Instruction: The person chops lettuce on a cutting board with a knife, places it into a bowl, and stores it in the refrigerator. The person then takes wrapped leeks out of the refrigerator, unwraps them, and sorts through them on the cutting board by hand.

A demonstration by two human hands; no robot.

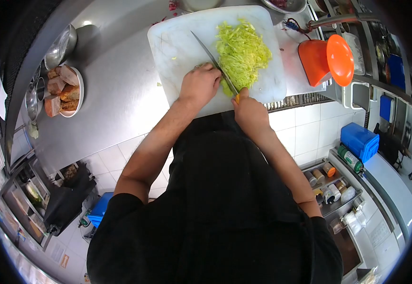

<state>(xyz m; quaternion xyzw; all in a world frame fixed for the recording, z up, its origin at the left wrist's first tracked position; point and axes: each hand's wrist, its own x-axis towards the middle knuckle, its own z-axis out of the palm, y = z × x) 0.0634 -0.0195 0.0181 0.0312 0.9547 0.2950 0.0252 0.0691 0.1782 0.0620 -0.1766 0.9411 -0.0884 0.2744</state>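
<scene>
A pile of shredded green leaf, like lettuce or cabbage (244,52), lies on the right half of the white cutting board (172,52). My right hand (252,112) grips the yellow handle of a long kitchen knife (209,53). The blade lies diagonally along the pile's left side, its tip pointing up and left. Beside the blade my left hand (199,84) rests on the board with fingers curled, close to or touching the knife. What lies beneath those fingers is hidden. A few shreds sit near the knife handle.
An orange kitchen scale (315,61) stands right of the board. On the left of the steel counter (116,94) are a white dish (79,106) with chunks of meat and several metal bowls (63,47). Another metal bowl (289,5) sits beyond the board.
</scene>
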